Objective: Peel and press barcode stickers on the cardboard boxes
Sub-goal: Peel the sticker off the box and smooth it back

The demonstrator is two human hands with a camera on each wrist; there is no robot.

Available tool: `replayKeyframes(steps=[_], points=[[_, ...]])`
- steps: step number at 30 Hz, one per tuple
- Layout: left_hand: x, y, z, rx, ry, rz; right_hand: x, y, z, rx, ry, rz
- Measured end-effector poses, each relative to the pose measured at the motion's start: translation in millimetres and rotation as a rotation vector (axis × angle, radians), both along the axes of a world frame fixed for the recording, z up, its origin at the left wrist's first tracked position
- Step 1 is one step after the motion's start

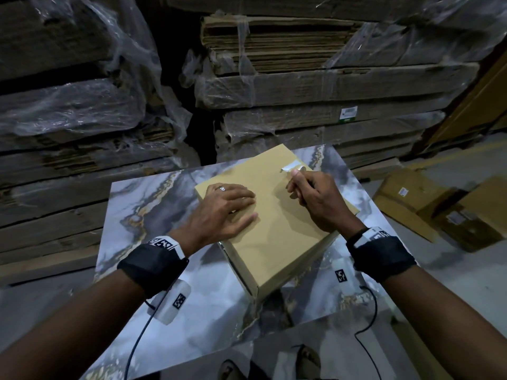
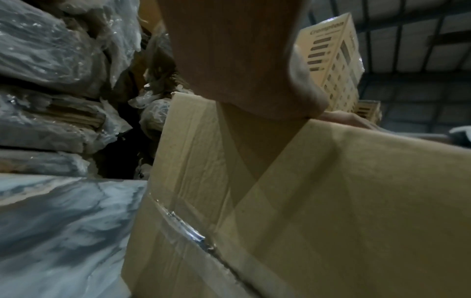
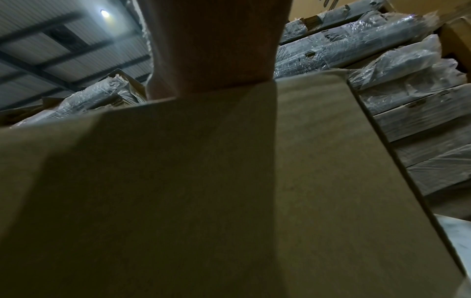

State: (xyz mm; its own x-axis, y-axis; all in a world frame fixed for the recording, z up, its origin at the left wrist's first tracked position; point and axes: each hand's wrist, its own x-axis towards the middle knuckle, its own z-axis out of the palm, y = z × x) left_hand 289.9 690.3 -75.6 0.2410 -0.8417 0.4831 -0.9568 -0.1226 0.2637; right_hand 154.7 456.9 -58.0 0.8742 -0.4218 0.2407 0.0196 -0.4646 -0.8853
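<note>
A plain brown cardboard box (image 1: 274, 242) sits at an angle on the marble-patterned table (image 1: 153, 204). My left hand (image 1: 241, 205) lies flat on the left of its top, fingers straight and pressing down. My right hand (image 1: 295, 179) is at the far right edge of the top, fingers curled, and pinches a small white barcode sticker (image 1: 290, 167) whose one end curls up off the cardboard. The left wrist view shows the box's taped side (image 2: 331, 201) under my palm (image 2: 229, 50). Only the box top (image 3: 203, 181) and my palm (image 3: 216, 40) show in the right wrist view; the sticker is hidden there.
Tall stacks of flattened cardboard in plastic wrap (image 1: 301, 86) stand close behind the table. Brown boxes (image 1: 439, 204) lie on the floor to the right. A printed carton (image 2: 331, 50) stands beyond the box. Cables hang from both wrists over the table's near edge.
</note>
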Motion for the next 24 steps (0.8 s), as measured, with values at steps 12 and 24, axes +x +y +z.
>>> replayKeyframes(steps=[12, 24], points=[[-11.1, -1.7, 6.2, 0.382, -0.154, 0.117, -2.9, 5.0, 7.1, -0.100, 0.019, 0.016], [-8.1, -0.1, 0.8, 0.047, 0.022, -0.016, -3.2, 2.9, 4.7, -0.069, 0.015, -0.003]])
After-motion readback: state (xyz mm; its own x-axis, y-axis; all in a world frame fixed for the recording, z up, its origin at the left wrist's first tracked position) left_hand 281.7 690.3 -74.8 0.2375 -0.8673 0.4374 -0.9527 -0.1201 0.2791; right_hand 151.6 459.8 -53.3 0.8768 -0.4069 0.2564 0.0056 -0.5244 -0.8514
